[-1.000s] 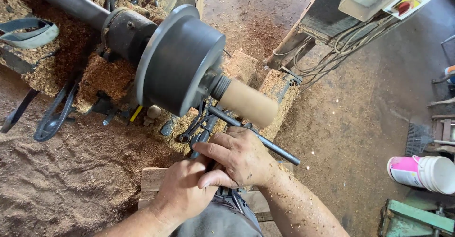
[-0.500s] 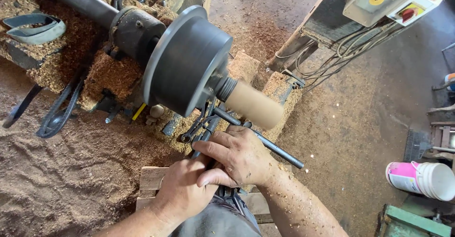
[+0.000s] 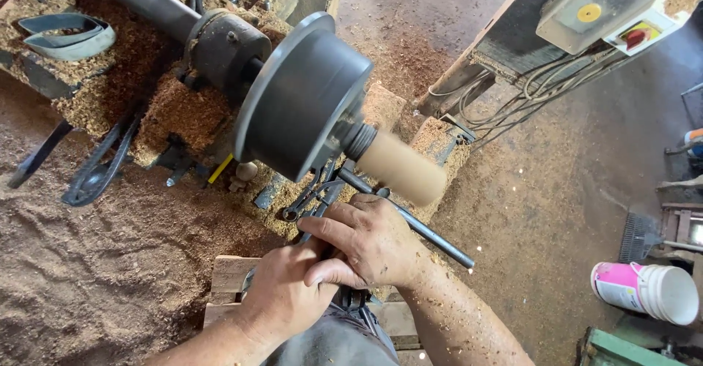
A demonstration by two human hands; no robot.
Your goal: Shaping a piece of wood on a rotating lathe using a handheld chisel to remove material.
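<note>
Below the dark lathe chuck (image 3: 304, 95), both hands are clamped together on a long metal turning tool (image 3: 410, 223): right hand (image 3: 370, 238) on top and forward, left hand (image 3: 285, 296) behind at the handle end. A pale wooden cylinder (image 3: 401, 168), blurred, juts from the chuck just beyond the right hand, its long axis slanting down-right. Sawdust (image 3: 88, 263) lies everywhere.
</note>
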